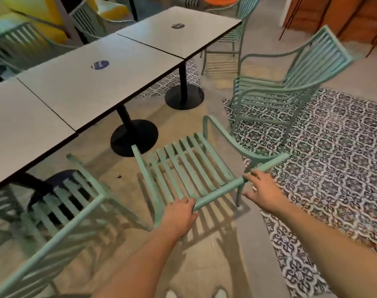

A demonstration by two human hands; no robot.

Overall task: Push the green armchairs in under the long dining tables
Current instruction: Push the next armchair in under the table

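A green slatted armchair (pixel 189 168) stands in front of me, its seat facing the long grey dining table (pixel 93 87) and clear of it. My left hand (pixel 180 216) grips the left end of the chair's top back rail. My right hand (pixel 264 190) holds the same rail near its right end, fingers curled over it. A second green armchair (pixel 60 203) at lower left sits partly under the table. A third green armchair (pixel 286 82) stands apart on the patterned floor at right, angled away from the table.
Black pedestal bases (pixel 133 136) (pixel 184 96) stand under the table. Patterned tiles (pixel 325 151) cover the floor to the right. More green chairs (pixel 230 35) (pixel 22 44) stand at the far end and far side. A wooden counter (pixel 344 16) is at top right.
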